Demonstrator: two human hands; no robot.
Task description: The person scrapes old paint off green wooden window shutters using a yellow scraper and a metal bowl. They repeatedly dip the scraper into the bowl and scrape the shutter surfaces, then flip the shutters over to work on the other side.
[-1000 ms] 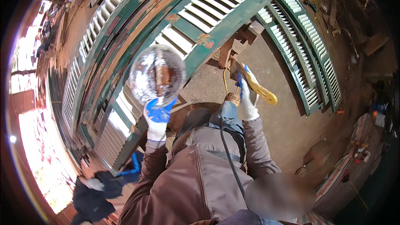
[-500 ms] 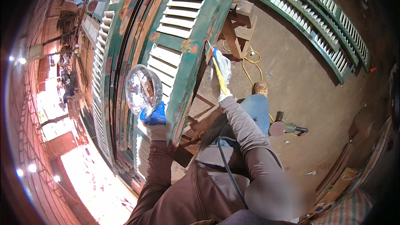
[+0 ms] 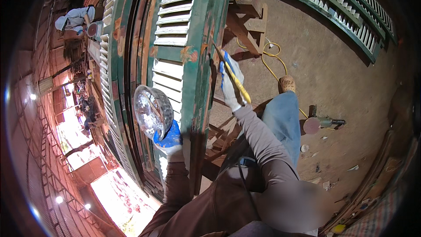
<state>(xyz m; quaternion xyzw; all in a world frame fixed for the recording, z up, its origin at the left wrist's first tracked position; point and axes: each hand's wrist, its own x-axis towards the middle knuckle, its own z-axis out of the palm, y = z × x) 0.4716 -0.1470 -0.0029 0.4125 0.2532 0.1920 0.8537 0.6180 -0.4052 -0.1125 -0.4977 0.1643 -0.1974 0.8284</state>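
Note:
A green louvred shutter [image 3: 171, 54] with pale slats lies before me, with brown filler-like patches on its frame. My left hand [image 3: 170, 139], in a blue and white glove, grips the near rim of a shiny bowl [image 3: 154, 113] above the slats. A thin stick and brown material show inside the bowl. My right hand [image 3: 230, 83], in a similar glove, is closed around a yellow-handled tool [image 3: 239, 86] with a thin dark blade. Its tip is at the shutter's right edge; whether it touches I cannot tell.
Wooden trestles [image 3: 245, 30] stand under the shutter's right side. A yellow cord [image 3: 272, 54] and a green sander [image 3: 322, 123] lie on the floor by my leg. More green shutters [image 3: 333, 15] are at the far right. Another person [image 3: 74, 19] bends at the far left.
The view has shifted, and the shutter appears more upright. Both hands keep their holds; the bowl sits slightly lower, and the tool's tip remains near the shutter's edge.

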